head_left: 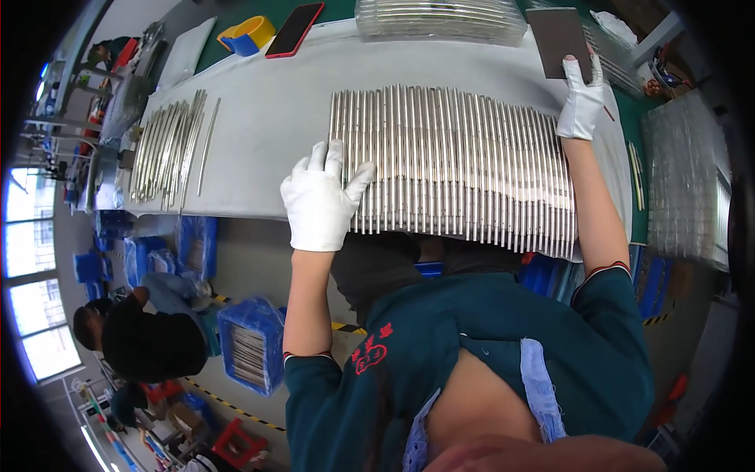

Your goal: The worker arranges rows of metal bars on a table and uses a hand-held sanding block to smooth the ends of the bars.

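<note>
A wide row of shiny metal rods (452, 157) lies side by side on the white-covered table in front of me. At the row's left edge, my left hand (316, 200), in a white glove, rests with its fingers spread against the outer rods. Beyond the row's far right corner is my right hand (582, 106), also in a white glove. It grips the near edge of a dark brown, flat rectangular sheet (557, 43) between its fingers. A loose bunch of thinner metal rods (167, 153) lies farther left on the white cover (259, 134).
At the far edge are a clear plastic pack of rods (440, 20), a red-edged phone (296, 30) and yellow and blue tape rolls (247, 35). Stacked clear plastic trays (686, 177) stand at right. Blue crates (252, 346) and a seated person (149, 334) are at lower left.
</note>
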A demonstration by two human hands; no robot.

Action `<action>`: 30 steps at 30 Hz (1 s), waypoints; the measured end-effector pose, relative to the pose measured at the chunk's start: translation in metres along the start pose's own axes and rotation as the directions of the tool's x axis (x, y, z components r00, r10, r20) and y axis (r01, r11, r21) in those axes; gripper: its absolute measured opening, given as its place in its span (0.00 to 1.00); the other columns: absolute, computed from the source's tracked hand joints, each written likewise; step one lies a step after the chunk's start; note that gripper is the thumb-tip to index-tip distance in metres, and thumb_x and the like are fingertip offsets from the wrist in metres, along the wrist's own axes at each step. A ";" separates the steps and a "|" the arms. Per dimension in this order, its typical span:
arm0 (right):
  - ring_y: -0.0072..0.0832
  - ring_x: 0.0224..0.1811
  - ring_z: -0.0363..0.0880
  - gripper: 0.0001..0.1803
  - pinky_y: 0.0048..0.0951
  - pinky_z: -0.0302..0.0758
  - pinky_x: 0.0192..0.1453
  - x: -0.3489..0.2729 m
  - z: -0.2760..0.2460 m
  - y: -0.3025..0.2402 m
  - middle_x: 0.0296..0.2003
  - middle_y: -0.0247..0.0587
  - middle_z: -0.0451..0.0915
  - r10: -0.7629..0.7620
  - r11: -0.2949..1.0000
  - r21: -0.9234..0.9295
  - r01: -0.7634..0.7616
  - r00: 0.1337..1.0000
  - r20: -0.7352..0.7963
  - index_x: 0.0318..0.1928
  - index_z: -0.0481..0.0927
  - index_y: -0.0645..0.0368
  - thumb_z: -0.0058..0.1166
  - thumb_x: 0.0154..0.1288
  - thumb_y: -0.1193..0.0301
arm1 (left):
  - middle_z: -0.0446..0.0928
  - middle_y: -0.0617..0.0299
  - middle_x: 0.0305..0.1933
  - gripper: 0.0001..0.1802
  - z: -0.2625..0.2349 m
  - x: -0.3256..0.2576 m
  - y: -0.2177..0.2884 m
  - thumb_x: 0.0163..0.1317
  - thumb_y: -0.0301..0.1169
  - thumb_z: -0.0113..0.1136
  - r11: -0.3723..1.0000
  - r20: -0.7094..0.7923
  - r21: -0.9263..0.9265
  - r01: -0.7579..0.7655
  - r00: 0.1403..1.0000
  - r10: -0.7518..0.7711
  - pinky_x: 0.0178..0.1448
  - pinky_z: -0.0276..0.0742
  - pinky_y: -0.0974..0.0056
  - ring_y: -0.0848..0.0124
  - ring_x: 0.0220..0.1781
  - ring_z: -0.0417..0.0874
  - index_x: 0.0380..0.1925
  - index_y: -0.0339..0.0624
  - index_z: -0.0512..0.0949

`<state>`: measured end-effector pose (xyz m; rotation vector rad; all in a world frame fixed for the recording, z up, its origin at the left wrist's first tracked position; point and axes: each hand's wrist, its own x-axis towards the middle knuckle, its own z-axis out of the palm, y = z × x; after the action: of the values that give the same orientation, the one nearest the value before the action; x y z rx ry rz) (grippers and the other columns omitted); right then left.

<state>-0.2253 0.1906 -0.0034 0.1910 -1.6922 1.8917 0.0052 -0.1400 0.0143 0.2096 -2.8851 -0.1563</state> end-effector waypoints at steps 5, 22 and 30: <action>0.25 0.56 0.81 0.27 0.31 0.80 0.62 0.018 -0.022 0.005 0.56 0.36 0.82 0.118 0.989 0.109 -0.103 0.982 -0.147 0.66 0.76 0.58 0.68 0.70 0.66 | 0.64 0.40 0.77 0.50 0.013 0.003 0.015 0.65 0.70 0.53 0.968 0.106 -0.029 -0.251 0.962 0.253 0.79 0.50 0.33 0.39 0.78 0.62 0.76 0.46 0.64; 0.28 0.58 0.81 0.27 0.39 0.81 0.64 0.033 -0.033 0.021 0.55 0.36 0.82 0.260 0.955 0.192 -0.225 0.949 -0.181 0.64 0.77 0.56 0.68 0.69 0.65 | 0.62 0.42 0.79 0.49 0.011 -0.002 -0.031 0.67 0.68 0.52 0.992 0.165 -0.044 -0.122 0.978 0.128 0.82 0.47 0.36 0.42 0.81 0.59 0.75 0.42 0.65; 0.27 0.57 0.81 0.26 0.39 0.82 0.63 0.033 -0.034 0.022 0.55 0.36 0.82 0.256 0.953 0.214 -0.216 0.949 -0.183 0.64 0.77 0.56 0.68 0.68 0.66 | 0.67 0.41 0.76 0.51 0.022 0.001 0.017 0.64 0.71 0.53 0.961 0.084 -0.100 -0.257 0.961 0.265 0.81 0.49 0.35 0.39 0.77 0.64 0.73 0.41 0.68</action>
<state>-0.2542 0.2333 -0.0127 -0.1409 -1.4439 2.1684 -0.0033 -0.1220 -0.0047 -0.2008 -2.9579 -0.2500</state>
